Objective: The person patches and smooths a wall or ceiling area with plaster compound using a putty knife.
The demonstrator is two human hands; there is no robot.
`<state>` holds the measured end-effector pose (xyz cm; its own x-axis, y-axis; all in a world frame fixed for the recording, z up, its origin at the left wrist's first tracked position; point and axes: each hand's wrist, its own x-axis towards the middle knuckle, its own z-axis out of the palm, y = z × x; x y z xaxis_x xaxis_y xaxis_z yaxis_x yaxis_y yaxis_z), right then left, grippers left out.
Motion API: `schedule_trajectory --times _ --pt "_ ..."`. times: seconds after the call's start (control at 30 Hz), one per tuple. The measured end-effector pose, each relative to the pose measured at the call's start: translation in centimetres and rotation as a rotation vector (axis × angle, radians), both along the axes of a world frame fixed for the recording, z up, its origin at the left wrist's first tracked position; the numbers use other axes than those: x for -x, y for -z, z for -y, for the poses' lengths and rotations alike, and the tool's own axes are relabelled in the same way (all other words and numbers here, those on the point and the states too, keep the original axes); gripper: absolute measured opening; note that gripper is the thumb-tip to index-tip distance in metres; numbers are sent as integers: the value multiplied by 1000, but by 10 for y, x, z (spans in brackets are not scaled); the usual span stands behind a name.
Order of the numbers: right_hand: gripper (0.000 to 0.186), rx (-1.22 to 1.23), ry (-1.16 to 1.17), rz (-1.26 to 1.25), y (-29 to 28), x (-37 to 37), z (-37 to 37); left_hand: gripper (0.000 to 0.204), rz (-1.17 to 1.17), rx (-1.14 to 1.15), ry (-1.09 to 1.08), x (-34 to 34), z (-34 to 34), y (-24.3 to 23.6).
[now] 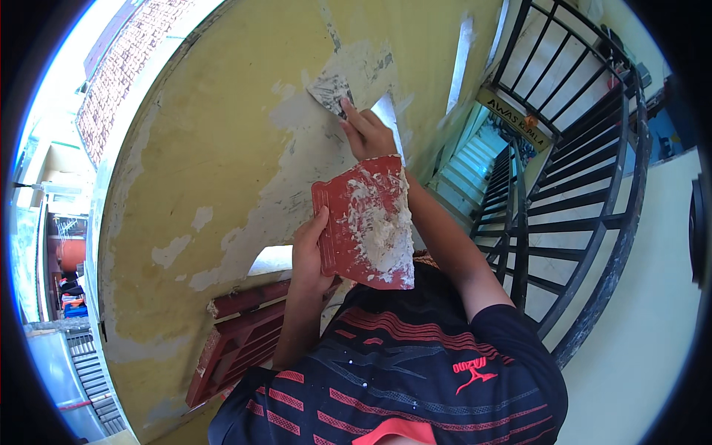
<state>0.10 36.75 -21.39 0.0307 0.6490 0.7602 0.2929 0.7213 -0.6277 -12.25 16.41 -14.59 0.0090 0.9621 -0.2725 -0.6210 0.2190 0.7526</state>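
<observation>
At centre, the left hand (305,248) is gripping the left edge of a flat red plastic plate (335,196) carrying smeared off-white putty (386,236). At upper centre, the raised right hand (371,133) is grasping a putty-smeared, wedge-shaped scraper (331,92) against the patchy yellow wall (215,133). At upper right, a yellowish board (514,120) is bearing dark lettering.

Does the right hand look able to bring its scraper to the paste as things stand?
Probably yes: nothing covers the paste, and the left hand holds the red board near the right hand, though the scraper is at the wall.
</observation>
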Motion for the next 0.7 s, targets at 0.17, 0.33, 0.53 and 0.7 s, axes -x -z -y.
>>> schedule_trajectory --times 0.17,0.33,0.53,0.7 --pt "55 57 23 53 68 -20 7 36 32 11 -29 -2 -1 1" --pt "55 77 -78 -51 2 -30 35 38 13 -3 -46 1 4 -5" --pt "61 52 -88 56 -3 -27 28 39 0 -15 -45 -8 4 -15" --pt "57 142 9 254 28 -65 45 39 9 -16 -75 -4 7 -13"
